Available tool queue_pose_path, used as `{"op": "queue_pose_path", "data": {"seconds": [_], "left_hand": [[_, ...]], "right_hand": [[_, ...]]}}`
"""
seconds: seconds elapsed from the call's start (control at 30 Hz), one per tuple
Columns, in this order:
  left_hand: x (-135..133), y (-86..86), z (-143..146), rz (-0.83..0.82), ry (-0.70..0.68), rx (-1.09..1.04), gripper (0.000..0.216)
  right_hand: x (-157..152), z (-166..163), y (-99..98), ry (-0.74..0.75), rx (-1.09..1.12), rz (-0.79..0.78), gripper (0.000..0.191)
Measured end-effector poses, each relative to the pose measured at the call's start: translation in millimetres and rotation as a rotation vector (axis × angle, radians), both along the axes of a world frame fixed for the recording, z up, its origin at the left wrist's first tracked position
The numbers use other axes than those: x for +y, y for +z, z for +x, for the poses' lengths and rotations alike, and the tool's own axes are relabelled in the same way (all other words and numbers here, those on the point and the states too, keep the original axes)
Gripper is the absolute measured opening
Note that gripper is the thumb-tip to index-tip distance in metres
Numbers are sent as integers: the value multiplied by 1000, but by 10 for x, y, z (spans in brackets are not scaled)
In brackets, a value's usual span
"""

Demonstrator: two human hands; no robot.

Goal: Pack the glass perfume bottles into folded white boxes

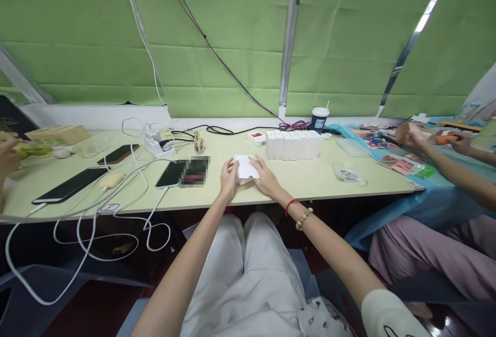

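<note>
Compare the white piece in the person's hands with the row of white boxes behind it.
The white piece lies flat and single, touched by the left hand and right hand; the row of white boxes stands upright, several side by side, untouched and farther back. Both are white and rest on the table.

Pixelated patch (pixel 194 170) beside phone (pixel 170 174)

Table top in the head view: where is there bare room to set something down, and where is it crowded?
Bare table lies between the right hand on the white paper, the row of white boxes and the plastic bag. Left of the left hand, phones and white cables crowd it; the co-worker's end is cluttered too.
</note>
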State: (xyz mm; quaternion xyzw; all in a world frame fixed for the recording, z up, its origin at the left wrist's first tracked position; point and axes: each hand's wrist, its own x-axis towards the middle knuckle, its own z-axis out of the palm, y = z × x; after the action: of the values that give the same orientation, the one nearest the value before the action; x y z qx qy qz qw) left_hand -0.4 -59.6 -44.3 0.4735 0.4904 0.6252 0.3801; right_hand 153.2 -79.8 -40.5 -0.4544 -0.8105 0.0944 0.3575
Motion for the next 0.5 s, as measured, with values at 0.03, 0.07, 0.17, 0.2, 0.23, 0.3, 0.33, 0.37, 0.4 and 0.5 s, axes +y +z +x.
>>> {"op": "queue_pose_path", "data": {"seconds": [0.03,0.07,0.17,0.2,0.23,0.3,0.33,0.37,0.4,0.5], "left_hand": [[-31,5,-5,9,-33,-2,40],[-61,11,-7,18,-66,-4,36],[-144,33,-6,27,-134,-17,29],[-166,39,-5,28,-153,-21,27],[-183,42,-5,30,-168,-25,25],[-202,35,-10,28,-160,-30,22],[-206,24,-15,30,-138,-34,22],[-207,9,-22,32,-108,-37,22],[-206,-9,-30,35,-72,-41,23],[-198,-59,-46,34,30,-39,23]], "right_hand": [[-25,10,6,15,1,6,63],[-52,19,10,22,5,-2,63],[-130,21,11,16,14,-66,66],[-149,10,11,24,5,-82,69],[-165,-5,11,43,-8,-85,72],[-188,-26,12,99,-19,-35,74],[-198,-17,12,119,-8,15,71],[-209,17,10,124,8,74,66],[-221,86,4,111,24,134,56],[-252,542,-44,-107,-90,180,21]]}}
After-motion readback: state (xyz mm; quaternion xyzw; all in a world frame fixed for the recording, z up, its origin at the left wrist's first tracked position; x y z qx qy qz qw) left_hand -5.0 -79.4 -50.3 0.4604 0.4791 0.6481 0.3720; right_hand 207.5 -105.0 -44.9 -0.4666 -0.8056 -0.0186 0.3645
